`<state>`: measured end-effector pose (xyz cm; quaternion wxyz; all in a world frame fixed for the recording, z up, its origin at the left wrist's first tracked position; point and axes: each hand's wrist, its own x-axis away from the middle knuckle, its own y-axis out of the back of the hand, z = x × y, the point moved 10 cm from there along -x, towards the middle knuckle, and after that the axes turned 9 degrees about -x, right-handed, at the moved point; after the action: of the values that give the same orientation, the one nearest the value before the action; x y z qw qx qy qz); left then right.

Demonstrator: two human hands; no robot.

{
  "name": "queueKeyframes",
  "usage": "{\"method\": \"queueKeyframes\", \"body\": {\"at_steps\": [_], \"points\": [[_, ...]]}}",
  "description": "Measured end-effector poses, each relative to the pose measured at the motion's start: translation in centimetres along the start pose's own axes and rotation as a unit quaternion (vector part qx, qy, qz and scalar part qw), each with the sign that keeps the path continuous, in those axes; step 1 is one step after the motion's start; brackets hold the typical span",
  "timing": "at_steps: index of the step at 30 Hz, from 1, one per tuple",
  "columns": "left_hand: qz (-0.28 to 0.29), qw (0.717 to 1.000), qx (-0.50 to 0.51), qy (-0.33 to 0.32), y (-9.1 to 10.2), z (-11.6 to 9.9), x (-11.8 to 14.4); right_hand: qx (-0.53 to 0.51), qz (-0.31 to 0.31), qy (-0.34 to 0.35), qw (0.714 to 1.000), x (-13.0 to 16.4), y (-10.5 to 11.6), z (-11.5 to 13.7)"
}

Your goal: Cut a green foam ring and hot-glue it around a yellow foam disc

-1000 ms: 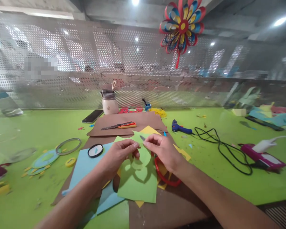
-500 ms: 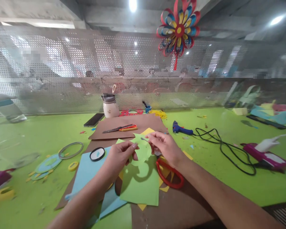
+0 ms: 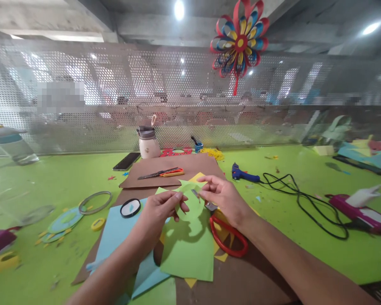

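My left hand (image 3: 160,212) pinches the left edge of a light green paper cut-out (image 3: 193,206) with rounded lobes, lifted a little above the table. My right hand (image 3: 224,197) is at its right edge and holds red-handled scissors (image 3: 228,239); their metal tip lies against the paper between my hands. Under the cut-out are a green sheet (image 3: 187,256) with a curved hole in it, yellow scraps and a light blue sheet (image 3: 114,228), all on brown card (image 3: 241,275).
Farther back on brown card lie orange-handled scissors (image 3: 160,173). A blue glue gun (image 3: 243,173) and its black cable (image 3: 305,203) lie to the right, a pink device (image 3: 358,209) beyond. A tape roll (image 3: 130,207), ring (image 3: 95,202), phone (image 3: 126,161) and bottle (image 3: 148,144) sit to the left and behind.
Both hands have turned the green cut-out slightly, and the scissors have shifted along its upper right edge. The view has tilted a little; the sheets on the table stay put.
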<state>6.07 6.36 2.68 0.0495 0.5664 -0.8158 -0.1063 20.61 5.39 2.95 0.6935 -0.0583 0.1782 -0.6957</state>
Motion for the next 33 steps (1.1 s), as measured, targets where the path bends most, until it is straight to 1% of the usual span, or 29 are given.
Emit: {"method": "queueKeyframes", "body": {"at_steps": [3,8,13,16,20,24,28,33], "points": [[0.025,0.998,0.046,0.030,-0.6,0.6,0.1,0.011,-0.011,0.021,1.000,-0.1,0.3,0.3],[0.051,0.994,0.081,0.052,-1.4,0.7,0.4,0.040,-0.016,0.051,0.998,0.0,0.3,0.9],[0.051,0.993,0.094,0.059,-1.4,0.7,0.4,0.061,-0.015,0.065,0.996,0.3,0.1,1.3],[0.047,0.992,0.103,0.050,-1.2,0.7,0.3,0.064,-0.016,0.067,0.996,0.4,0.1,1.4],[0.064,0.988,0.138,0.035,-1.5,0.6,0.2,0.060,-0.014,0.063,0.996,0.3,0.2,1.2],[0.077,0.982,0.166,0.048,-1.9,1.0,0.3,0.059,-0.004,0.057,0.997,0.4,-0.1,1.0],[0.070,0.983,0.158,0.057,-1.8,1.2,0.3,0.060,0.006,0.051,0.997,0.5,-0.3,0.9],[0.053,0.993,0.088,0.059,-1.4,1.1,0.3,0.063,0.023,0.041,0.997,0.5,-0.6,0.9]]}}
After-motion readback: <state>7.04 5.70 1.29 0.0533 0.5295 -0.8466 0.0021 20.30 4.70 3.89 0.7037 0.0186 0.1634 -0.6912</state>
